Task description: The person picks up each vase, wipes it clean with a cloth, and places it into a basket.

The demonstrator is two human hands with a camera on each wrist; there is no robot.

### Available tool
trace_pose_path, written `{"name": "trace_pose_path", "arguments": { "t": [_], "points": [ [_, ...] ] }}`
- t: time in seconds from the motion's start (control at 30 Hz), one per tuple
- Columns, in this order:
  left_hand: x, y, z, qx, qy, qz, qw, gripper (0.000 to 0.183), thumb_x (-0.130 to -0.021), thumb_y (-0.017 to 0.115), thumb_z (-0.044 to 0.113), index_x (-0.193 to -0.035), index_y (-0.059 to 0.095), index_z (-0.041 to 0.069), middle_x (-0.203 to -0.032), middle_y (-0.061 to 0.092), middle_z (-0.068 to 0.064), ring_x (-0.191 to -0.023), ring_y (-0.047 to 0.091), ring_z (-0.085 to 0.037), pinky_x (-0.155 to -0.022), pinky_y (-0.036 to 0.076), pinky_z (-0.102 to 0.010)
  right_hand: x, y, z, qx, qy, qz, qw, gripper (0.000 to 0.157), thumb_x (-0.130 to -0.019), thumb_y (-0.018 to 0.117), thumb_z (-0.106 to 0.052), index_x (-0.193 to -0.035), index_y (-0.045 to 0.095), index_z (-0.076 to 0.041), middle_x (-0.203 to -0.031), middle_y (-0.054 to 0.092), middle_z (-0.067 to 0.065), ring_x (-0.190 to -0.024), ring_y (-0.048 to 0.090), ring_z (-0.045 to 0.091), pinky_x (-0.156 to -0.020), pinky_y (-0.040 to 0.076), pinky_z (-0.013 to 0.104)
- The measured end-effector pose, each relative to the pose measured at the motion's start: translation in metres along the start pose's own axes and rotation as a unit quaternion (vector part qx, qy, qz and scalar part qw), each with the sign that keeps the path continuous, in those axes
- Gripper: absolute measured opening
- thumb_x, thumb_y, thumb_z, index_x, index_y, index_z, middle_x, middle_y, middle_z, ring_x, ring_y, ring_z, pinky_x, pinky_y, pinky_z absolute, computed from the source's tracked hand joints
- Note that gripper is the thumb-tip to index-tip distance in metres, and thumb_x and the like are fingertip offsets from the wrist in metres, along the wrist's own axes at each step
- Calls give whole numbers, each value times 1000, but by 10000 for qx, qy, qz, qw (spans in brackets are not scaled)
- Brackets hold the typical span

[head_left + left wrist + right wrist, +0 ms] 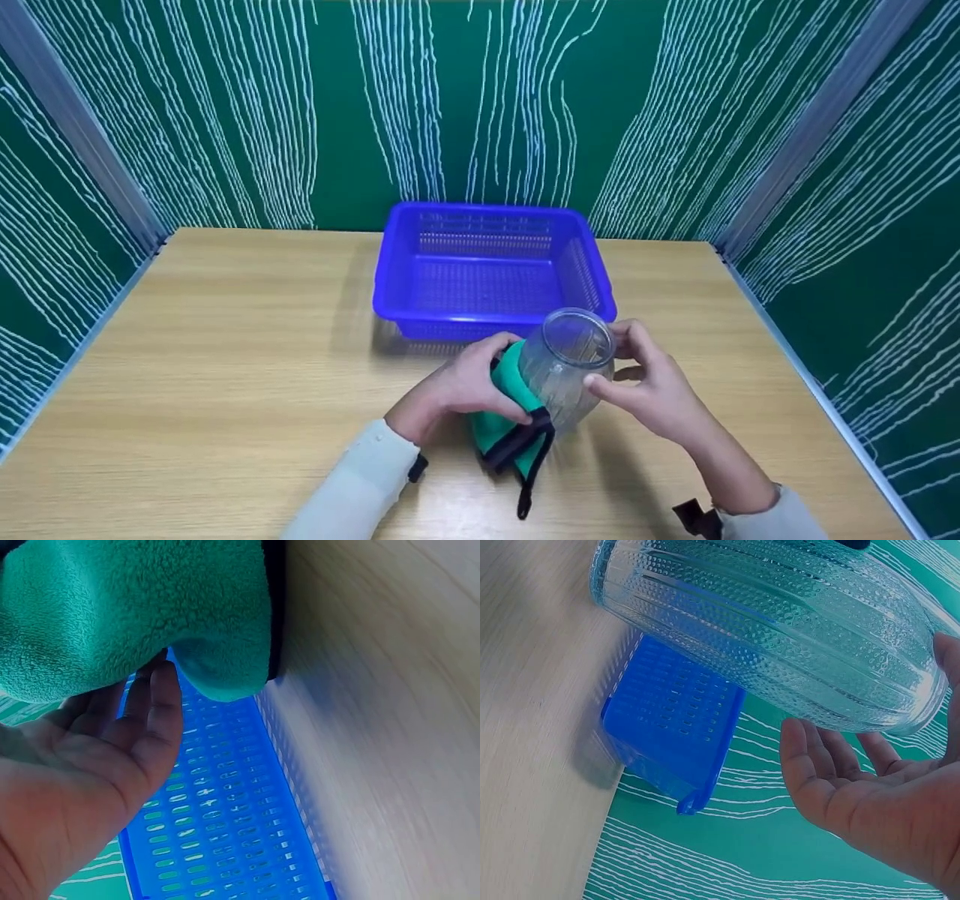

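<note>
A clear ribbed glass vase (553,379) with a rounded rim leans over the table in the head view, its mouth facing up. My right hand (652,386) holds it near the rim, thumb on the near side and fingers around the far side. Against the vase's left side, my left hand (472,381) grips a green fleecy cloth (513,373) with black edging and a dangling black loop. The left wrist view shows the left fingers (161,701) beneath the cloth's fold. Bumpy texture covers the vase wall (780,637) in the right wrist view.
A blue plastic basket (450,316) with slotted walls stands just beyond the hands, near the back of the wooden table (247,337). Green panels (345,150) with white wavy lines and grey posts (810,120) enclose the table's back and sides.
</note>
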State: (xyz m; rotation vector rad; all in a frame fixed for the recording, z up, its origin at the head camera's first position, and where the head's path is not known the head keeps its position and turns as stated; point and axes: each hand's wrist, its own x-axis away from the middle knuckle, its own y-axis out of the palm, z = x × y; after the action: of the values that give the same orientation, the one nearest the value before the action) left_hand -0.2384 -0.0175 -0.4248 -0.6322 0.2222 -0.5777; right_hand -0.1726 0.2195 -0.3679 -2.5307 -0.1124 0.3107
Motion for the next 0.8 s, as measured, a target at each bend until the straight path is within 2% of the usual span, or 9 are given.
{"name": "trace_pose_path", "arguments": {
  "t": [0.1,0.3,0.43,0.6,0.8],
  "points": [
    [1,0,2,232,-7,79,9997,88,-39,81,53,-116,40,38,-105,49,16,-98,46,-7,-83,40,-29,-1,1,3,19,-82,17,10000,51,-71,72,-22,-114,45,-18,-100,58,3,-92,53,14,-74,47,33],
    [-1,-1,6,349,177,203,9990,87,-39,82,52,-115,41,37,-106,48,15,-97,46,-7,-83,40,-28,0,1,2,32,-173,58,9998,52,-71,69,-10,-116,44,-16,-99,59,5,-91,54,18,-72,47,32],
    [-1,-1,6,581,286,262,9976,86,-40,83,48,-114,41,38,-106,48,14,-97,46,-7,-82,40,-28,0,1,3,130,-277,44,9995,52,-72,69,-13,-116,43,-15,-100,58,5,-92,54,17,-72,48,33],
    [-1,-4,8,952,458,351,9938,82,-42,84,42,-113,43,36,-106,50,13,-97,48,-7,-82,41,-28,0,2,-1,324,-386,-43,9987,61,-68,74,-23,-118,41,-16,-105,56,2,-95,53,16,-73,47,34],
    [-2,-9,15,1143,492,376,9915,80,-45,84,41,-114,42,37,-107,50,14,-98,48,-8,-83,41,-31,4,1,-22,296,-249,-139,9992,64,-66,76,-21,-118,40,-11,-107,55,6,-97,51,21,-76,45,40]
  ]
}}
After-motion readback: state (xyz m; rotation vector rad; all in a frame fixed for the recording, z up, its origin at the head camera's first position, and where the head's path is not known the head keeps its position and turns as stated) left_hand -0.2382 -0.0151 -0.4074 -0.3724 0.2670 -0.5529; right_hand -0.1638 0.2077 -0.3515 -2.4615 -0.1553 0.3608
